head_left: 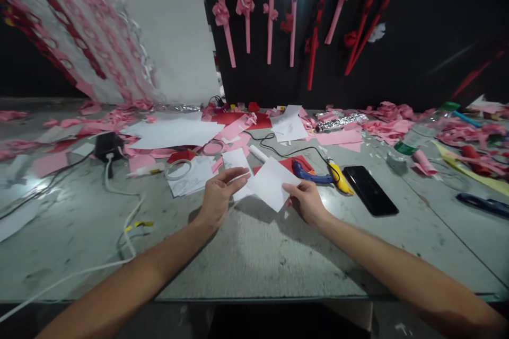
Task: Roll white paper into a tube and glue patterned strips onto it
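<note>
A small white square of paper point(274, 183) is tilted just above the table in front of me. My right hand point(308, 200) pinches its right corner between thumb and fingers. Beside its left edge is my left hand point(220, 193), thumb and fingers stretched out and a little apart, with nothing visibly gripped. Another white sheet point(235, 160) lies behind the left fingertips, partly covered. Past the square are a rolled white paper point(258, 153) and a red paper piece point(288, 163). A blue and yellow glue gun point(314, 174) with a black cord lies beyond my right hand.
A black phone point(369, 190) lies at right, near a plastic bottle point(413, 137). At left are a tape roll point(177, 169), a black adapter point(108, 145) and a white cable point(133, 217). Pink scraps point(387, 111) litter the back; paper chains point(270, 10) hang behind.
</note>
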Available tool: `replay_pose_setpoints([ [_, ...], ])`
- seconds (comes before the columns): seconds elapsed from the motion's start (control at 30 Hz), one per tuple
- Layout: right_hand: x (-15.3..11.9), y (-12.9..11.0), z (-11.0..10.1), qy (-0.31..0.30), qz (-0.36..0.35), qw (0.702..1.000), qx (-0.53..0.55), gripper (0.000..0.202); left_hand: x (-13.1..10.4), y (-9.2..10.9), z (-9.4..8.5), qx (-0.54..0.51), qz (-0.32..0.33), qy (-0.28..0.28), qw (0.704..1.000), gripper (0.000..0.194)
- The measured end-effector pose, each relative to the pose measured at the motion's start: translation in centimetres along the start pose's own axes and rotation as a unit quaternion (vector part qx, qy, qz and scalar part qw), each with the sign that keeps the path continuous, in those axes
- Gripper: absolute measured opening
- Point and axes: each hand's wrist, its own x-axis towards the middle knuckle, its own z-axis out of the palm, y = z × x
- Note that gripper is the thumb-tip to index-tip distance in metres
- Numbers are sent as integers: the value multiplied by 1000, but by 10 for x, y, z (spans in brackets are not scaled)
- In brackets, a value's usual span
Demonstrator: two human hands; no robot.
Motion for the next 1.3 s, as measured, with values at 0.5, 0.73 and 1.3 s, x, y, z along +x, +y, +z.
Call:
replay_pose_setpoints([
  [0.5, -1, -3, -2, 28, -18, 999, -6, 35, -4, 9, 0, -107, -52, -37, 992, 58],
  [0.73, -2, -5, -1, 17, -18, 1000, -14, 37, -6, 14, -1, -115, -58, -50, 990, 56],
  [1.3, -3, -5, -1, 0, -20, 999, -41, 37, 0, 9, -3, -106, -43, 52, 992, 58],
])
